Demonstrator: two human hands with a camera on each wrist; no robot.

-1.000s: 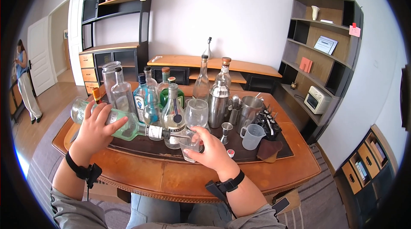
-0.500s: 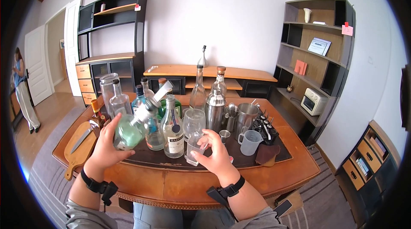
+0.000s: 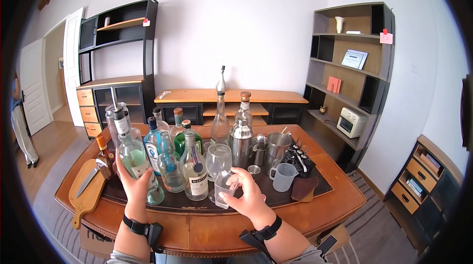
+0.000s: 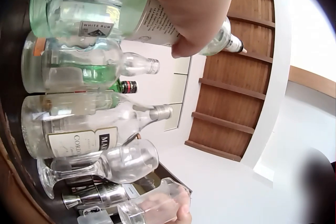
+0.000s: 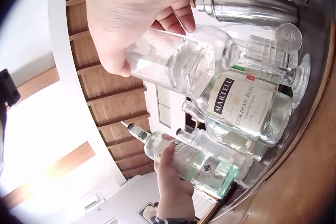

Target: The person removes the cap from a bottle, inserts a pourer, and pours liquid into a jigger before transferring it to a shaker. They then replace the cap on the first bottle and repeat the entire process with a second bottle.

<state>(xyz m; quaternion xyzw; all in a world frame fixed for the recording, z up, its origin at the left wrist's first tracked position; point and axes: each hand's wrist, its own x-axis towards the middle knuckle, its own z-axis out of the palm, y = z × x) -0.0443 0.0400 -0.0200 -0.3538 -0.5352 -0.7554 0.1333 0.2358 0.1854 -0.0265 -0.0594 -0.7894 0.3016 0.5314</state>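
My left hand grips a pale green rum bottle with a metal pourer, upright at the left of the bottle group. In the left wrist view the bottle carries a "White Rum" label. My right hand holds a small clear glass between thumb and fingers, in front of a stemmed glass. The right wrist view shows the clear glass close to the Martell bottle, which stands between my hands. Whether the glass holds liquid I cannot tell.
A cutting board with a knife lies at the left. Several bottles, a shaker, a steel cup, a plastic measuring jug and a black rack of tools stand on the leather-topped table.
The rum bottle has gone from tilted over the small glass to upright at the left, still in my left hand. My right hand keeps hold of the glass. The head view has shifted upward.
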